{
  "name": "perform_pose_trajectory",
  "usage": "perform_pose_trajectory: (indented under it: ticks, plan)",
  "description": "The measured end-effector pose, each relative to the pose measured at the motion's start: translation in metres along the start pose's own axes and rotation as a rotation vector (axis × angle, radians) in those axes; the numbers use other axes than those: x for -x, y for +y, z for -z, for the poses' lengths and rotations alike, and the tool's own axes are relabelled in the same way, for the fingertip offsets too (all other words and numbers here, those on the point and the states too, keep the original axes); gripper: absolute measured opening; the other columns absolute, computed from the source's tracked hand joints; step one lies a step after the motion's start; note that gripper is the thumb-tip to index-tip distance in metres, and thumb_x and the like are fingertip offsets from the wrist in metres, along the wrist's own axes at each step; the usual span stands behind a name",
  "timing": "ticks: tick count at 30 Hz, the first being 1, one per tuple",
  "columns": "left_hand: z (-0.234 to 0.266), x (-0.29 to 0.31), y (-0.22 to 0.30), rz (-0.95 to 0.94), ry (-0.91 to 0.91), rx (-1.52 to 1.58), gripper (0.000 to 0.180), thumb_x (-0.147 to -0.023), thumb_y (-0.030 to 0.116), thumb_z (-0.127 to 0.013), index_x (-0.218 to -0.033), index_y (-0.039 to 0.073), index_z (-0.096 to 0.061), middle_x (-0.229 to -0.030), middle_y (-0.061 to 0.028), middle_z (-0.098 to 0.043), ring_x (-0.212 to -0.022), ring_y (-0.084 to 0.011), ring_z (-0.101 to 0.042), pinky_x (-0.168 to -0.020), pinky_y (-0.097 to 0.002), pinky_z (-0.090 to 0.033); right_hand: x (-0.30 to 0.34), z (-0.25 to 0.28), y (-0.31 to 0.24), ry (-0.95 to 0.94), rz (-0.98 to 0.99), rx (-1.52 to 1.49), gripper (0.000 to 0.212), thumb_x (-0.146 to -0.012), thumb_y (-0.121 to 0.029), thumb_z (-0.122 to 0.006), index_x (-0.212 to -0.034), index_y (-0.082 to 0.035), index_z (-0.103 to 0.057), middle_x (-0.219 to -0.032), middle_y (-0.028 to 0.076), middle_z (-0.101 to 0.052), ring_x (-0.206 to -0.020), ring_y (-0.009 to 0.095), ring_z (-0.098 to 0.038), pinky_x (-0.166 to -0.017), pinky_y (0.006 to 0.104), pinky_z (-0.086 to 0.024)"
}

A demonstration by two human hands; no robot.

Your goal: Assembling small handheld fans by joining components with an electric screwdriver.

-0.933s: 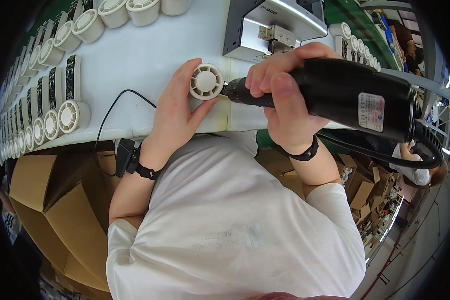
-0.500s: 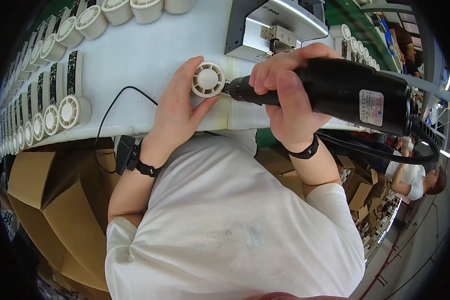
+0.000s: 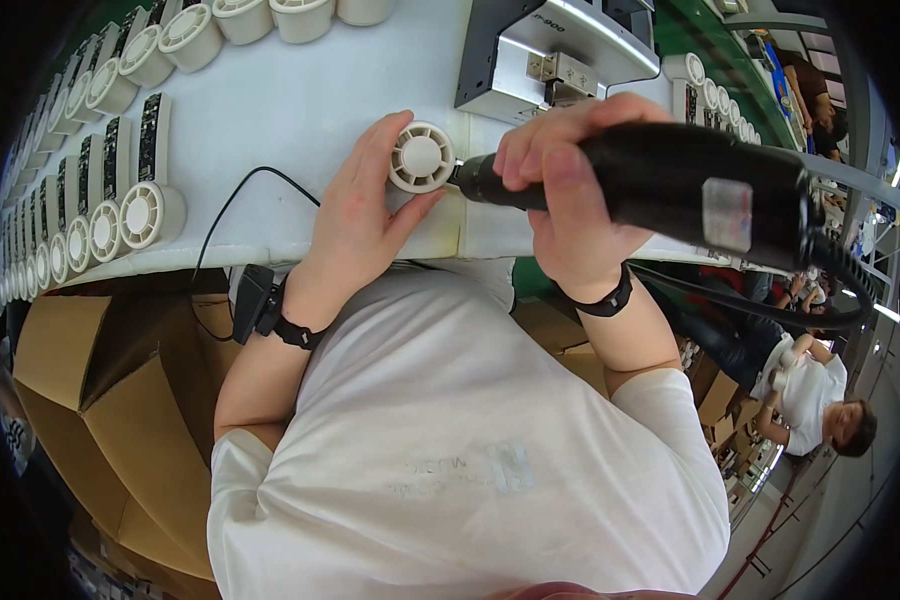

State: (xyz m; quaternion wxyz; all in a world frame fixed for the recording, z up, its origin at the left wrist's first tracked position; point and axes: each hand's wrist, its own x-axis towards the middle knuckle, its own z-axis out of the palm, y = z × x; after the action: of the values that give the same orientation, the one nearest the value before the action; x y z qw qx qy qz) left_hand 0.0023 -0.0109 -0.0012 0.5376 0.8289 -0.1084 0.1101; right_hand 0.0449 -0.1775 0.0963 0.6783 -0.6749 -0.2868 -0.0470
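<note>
My left hand [image 3: 362, 200] grips a round white plastic cap [image 3: 421, 157] with a slotted, wheel-like face, fingers on its far side and thumb on its near side. In my right hand [image 3: 580, 190] is a black electric screwdriver [image 3: 695, 185], held nearly level, with its cable trailing off the back end. The driver's tip meets the right side of the white cap; the exact contact point is too small to make out. Both hands are just above the near part of the white table [image 3: 240, 130].
A silver machine [image 3: 560, 65] stands at the back of the table. On the left are rows of white round parts [image 3: 151, 214] and green circuit boards [image 3: 154, 138]. A black cable [image 3: 215, 225] crosses the edge. Cardboard boxes [image 3: 120, 420] sit below; a person [image 3: 815, 395] is at the right.
The rear of the electric screwdriver has swung slightly left and its body is blurred now. My left hand keeps its grip on the cap. The person at the right has shifted lower in the picture.
</note>
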Motion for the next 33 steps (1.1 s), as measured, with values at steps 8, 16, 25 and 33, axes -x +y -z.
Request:
perform_pose_trajectory:
  ticks: [8, 16, 25, 33]
  plan:
    - [0.007, 0.004, 0.001, -0.022, 0.014, -0.078, 0.068, -0.081, 0.014, -0.075, -0.138, 0.001, -0.04, -0.131, -0.0225, -0.052, -0.119, -0.0415, -0.053, -0.098, -0.0433, -0.047, 0.009, -0.004, 0.001, -0.114, 0.022, 0.008, 0.034, -0.09, 0.002, -0.057, -0.112, -0.008, -0.034, -0.079, 0.008, -0.052, -0.068, 0.019, -0.054, -0.071, 0.0374, -0.051]
    - [0.008, 0.002, 0.02, -0.06, -0.017, -0.081, 0.068, -0.079, 0.012, -0.074, -0.139, 0.005, -0.042, -0.13, -0.0222, -0.052, -0.115, -0.0412, -0.055, -0.096, -0.0427, -0.048, 0.015, -0.009, -0.005, -0.022, -0.068, -0.035, 0.036, -0.087, 0.005, -0.058, -0.115, -0.006, -0.038, -0.075, 0.007, -0.053, -0.067, 0.019, -0.054, -0.071, 0.0355, -0.051]
    - [0.084, -0.066, 0.05, 0.054, -0.814, -0.451, 0.062, -0.072, 0.015, -0.075, -0.13, 0.009, -0.053, -0.115, -0.0202, -0.06, -0.102, -0.0391, -0.06, -0.085, -0.0441, -0.05, 0.004, 0.029, -0.045, 0.286, 0.121, -0.375, 0.039, -0.09, -0.016, -0.064, -0.12, -0.006, -0.042, -0.075, 0.005, -0.051, -0.063, 0.017, -0.051, -0.062, 0.0337, -0.047]
    - [0.241, -0.192, 0.008, 0.455, -0.345, 0.066, 0.058, -0.08, 0.021, -0.078, -0.128, 0.001, -0.053, -0.111, -0.0079, -0.064, -0.092, -0.0163, -0.065, -0.077, -0.027, -0.054, 0.034, 0.071, -0.05, 0.527, 0.09, -0.321, 0.036, -0.09, -0.018, -0.061, -0.121, -0.008, -0.045, -0.074, 0.002, -0.045, -0.064, 0.014, -0.044, -0.062, 0.0297, -0.04]
